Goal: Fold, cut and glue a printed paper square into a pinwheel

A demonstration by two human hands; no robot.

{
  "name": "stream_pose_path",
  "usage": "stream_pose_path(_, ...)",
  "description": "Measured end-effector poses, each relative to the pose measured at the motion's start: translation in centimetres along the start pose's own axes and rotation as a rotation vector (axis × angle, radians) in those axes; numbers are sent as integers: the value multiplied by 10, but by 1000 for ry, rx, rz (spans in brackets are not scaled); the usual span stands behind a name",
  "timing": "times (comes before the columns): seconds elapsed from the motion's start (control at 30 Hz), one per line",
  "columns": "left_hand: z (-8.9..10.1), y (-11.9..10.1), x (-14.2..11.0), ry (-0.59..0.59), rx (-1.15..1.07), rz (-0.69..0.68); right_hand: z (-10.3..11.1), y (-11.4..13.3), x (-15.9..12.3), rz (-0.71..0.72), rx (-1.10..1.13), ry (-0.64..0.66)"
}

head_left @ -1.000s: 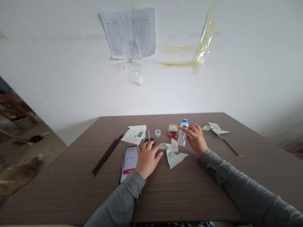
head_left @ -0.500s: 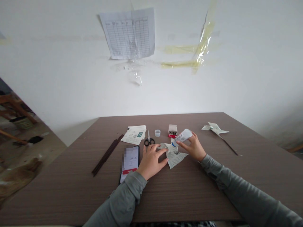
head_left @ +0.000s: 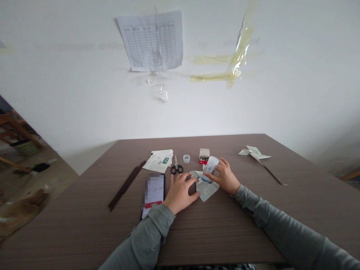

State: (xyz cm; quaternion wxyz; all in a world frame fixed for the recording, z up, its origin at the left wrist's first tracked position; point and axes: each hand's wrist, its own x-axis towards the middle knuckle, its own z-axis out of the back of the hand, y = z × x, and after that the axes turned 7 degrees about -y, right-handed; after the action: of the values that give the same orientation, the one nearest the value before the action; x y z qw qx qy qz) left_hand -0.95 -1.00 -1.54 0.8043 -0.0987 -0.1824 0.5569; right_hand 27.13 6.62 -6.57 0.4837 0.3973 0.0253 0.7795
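Note:
Tipped nozzle-down, a white glue bottle [head_left: 210, 167] with a blue tip is in the grip of my right hand [head_left: 227, 178]. Beneath its tip lies a cut piece of printed paper [head_left: 206, 192] on the table. My left hand [head_left: 182, 191] is open, fingers spread, with fingertips on or close to the paper's left side; the exact contact is hard to see. Just beyond the left fingers are black-handled scissors [head_left: 177, 168]. A small red-and-white box [head_left: 204, 155] of shiny little pins or tacks stands behind the bottle.
Left of my left hand lies a phone [head_left: 153, 193], with dark thin sticks [head_left: 126, 186] farther left. Printed paper sheets [head_left: 158, 160] and a small round translucent cup or cap [head_left: 186, 158] are toward the back. A paper pinwheel [head_left: 255, 152] on a stick rests at the right.
My right hand has moved slightly left with the glue bottle, which is now more upright, its tip lower over the paper. The left hand has stayed about where it was.

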Motion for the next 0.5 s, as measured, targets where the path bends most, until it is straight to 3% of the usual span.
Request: stream_pose_path(0.5, 1, -3, 1, -1, 10, 10, 0, 11, 0, 105, -77, 92)
